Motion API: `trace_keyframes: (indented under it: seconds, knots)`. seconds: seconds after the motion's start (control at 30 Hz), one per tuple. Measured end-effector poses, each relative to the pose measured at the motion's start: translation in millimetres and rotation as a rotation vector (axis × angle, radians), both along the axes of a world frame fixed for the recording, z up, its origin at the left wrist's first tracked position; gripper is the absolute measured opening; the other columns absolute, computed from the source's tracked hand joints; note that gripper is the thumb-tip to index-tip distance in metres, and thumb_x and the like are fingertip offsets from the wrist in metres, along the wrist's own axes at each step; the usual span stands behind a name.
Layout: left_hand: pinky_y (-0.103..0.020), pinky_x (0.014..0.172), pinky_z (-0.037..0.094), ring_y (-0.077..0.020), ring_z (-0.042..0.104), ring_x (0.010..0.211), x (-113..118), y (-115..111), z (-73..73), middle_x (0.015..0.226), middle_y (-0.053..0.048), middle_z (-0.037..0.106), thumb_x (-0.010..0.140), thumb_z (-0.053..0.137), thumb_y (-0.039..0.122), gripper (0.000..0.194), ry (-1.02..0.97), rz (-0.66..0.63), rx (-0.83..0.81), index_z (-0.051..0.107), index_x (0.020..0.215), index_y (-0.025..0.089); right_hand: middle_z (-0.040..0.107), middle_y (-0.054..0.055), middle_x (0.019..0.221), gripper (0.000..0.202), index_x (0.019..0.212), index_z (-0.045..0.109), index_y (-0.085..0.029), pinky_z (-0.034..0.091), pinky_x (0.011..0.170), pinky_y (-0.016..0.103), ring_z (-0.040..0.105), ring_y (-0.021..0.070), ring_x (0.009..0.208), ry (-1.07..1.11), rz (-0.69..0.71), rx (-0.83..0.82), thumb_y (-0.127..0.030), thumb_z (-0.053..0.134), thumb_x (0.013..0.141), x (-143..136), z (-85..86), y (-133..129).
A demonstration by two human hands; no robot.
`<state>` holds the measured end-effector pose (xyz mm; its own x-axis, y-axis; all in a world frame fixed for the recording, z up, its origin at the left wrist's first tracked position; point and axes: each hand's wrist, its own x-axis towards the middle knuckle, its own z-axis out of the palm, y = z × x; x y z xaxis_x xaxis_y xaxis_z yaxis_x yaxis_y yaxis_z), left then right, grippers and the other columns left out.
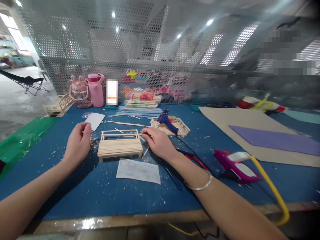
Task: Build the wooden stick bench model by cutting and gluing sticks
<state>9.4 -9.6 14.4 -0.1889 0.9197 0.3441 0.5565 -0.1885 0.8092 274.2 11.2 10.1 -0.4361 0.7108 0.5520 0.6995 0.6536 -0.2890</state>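
A small bench made of pale wooden sticks (pixel 120 147) stands on the blue table, with a slatted seat and an open back frame. At the right end of that frame, my right hand (pixel 160 142) pinches a thin wooden stick (pixel 132 135) lying along the back. My left hand (pixel 78 141) is held apart from the bench, to its left, thumb and fingers closed together; whatever they hold, if anything, is hidden. Behind my right hand, a dark blue glue gun (pixel 168 122) rests on a tray-like frame of sticks (pixel 183 128). A white paper piece (pixel 138 170) lies before the bench.
Pink bottles (pixel 95 91) and a bright screen (pixel 111 91) stand at the back, near bagged sticks (pixel 142 100). To the right are a magenta device (pixel 235 165) with a yellow cable (pixel 271 186), cardboard (pixel 225 125) and a purple sheet (pixel 275 140). Perforated metal (pixel 150 43) rises behind.
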Motion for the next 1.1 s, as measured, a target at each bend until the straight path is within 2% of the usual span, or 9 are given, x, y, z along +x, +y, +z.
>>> trace_keyframes:
  seconds: [0.03, 0.1, 0.2, 0.33, 0.43, 0.77, 0.83, 0.97, 1.1]
  knots:
    - [-0.030, 0.068, 0.045, -0.0185, 0.055, 0.077, 5, -2, 5.7, 0.087, -0.007, 0.058, 0.085, 0.038, 0.041, 0.034, 0.171, 0.078, 0.185, 0.054, 0.102, 0.017, 0.063, 0.006, 0.079, 0.014, 0.081, 0.056, -0.017, 0.044, 0.070, 0.030, 0.056, 0.0172, 0.075, -0.001, 0.007, 0.036, -0.016, 0.044, 0.086, -1, 1.8, -2]
    - [-0.039, 0.089, 0.037, -0.0243, 0.051, 0.100, 23, -7, 16.8, 0.104, -0.011, 0.059, 0.084, 0.042, 0.038, 0.032, 0.464, -0.017, 0.376, 0.057, 0.104, 0.018, 0.063, 0.008, 0.080, 0.015, 0.083, 0.056, -0.017, 0.044, 0.071, 0.031, 0.056, 0.0182, 0.077, -0.012, 0.040, 0.107, -0.017, 0.042, 0.087, -4, 5.3, -9]
    - [-0.051, 0.100, 0.020, -0.0263, 0.052, 0.103, 58, -10, 26.6, 0.107, -0.010, 0.063, 0.085, 0.043, 0.035, 0.031, 0.716, -0.263, 0.337, 0.058, 0.106, 0.020, 0.063, 0.009, 0.081, 0.018, 0.086, 0.056, -0.018, 0.046, 0.072, 0.032, 0.055, 0.0189, 0.078, -0.016, 0.094, 0.197, -0.018, 0.039, 0.089, -9, 8.3, -17]
    - [-0.038, 0.076, 0.040, -0.0200, 0.058, 0.069, 87, -11, 28.0, 0.074, -0.007, 0.066, 0.088, 0.034, 0.033, 0.034, 0.767, -0.455, 0.107, 0.063, 0.080, 0.018, 0.063, 0.009, 0.082, 0.021, 0.089, 0.057, -0.018, 0.047, 0.072, 0.034, 0.055, 0.0193, 0.079, -0.017, 0.118, 0.266, -0.019, 0.036, 0.090, -11, 9.3, -23]
    - [-0.027, 0.057, 0.036, -0.0182, 0.056, 0.063, 89, -11, 27.2, 0.070, -0.007, 0.064, 0.088, 0.032, 0.032, 0.035, 0.741, -0.438, 0.095, 0.062, 0.077, 0.018, 0.063, 0.010, 0.083, 0.021, 0.092, 0.057, -0.016, 0.048, 0.072, 0.034, 0.055, 0.0197, 0.079, -0.027, 0.144, 0.294, -0.019, 0.037, 0.090, -9, 10.1, -24]
    - [-0.026, 0.062, 0.039, -0.0168, 0.059, 0.071, 77, -14, 22.6, 0.081, -0.006, 0.068, 0.088, 0.036, 0.029, 0.032, 0.650, -0.539, 0.128, 0.066, 0.087, 0.018, 0.066, 0.008, 0.088, 0.019, 0.095, 0.058, -0.018, 0.048, 0.074, 0.032, 0.058, 0.0179, 0.083, -0.025, 0.267, 0.281, -0.019, 0.040, 0.089, -6, 11.5, -26]
    - [-0.026, 0.062, 0.040, -0.0175, 0.060, 0.071, 75, -15, 21.7, 0.081, -0.006, 0.069, 0.088, 0.036, 0.030, 0.032, 0.650, -0.504, 0.124, 0.066, 0.086, 0.018, 0.065, 0.008, 0.096, 0.019, 0.102, 0.056, -0.019, 0.047, 0.077, 0.032, 0.058, 0.0177, 0.088, 0.022, 0.193, 0.237, -0.023, 0.044, 0.088, 2, 21.5, -27]
    - [-0.026, 0.061, 0.040, -0.0168, 0.059, 0.068, 69, -16, 20.4, 0.073, -0.005, 0.067, 0.088, 0.036, 0.028, 0.033, 0.630, -0.436, 0.209, 0.066, 0.077, 0.018, 0.063, 0.008, 0.083, 0.023, 0.089, 0.057, -0.017, 0.046, 0.064, 0.030, 0.059, 0.0173, 0.072, 0.107, -0.269, 0.031, -0.036, 0.044, 0.085, 26, 41.5, -41]
    - [-0.026, 0.064, 0.042, -0.0158, 0.060, 0.070, 67, -18, 18.8, 0.073, -0.005, 0.067, 0.087, 0.039, 0.027, 0.031, 0.534, -0.431, 0.315, 0.066, 0.078, 0.018, 0.062, 0.007, 0.065, 0.029, 0.063, 0.057, -0.018, 0.041, 0.053, 0.031, 0.060, 0.0215, 0.061, -0.393, -0.544, -0.428, -0.039, 0.048, 0.081, 33, 30.0, -67]
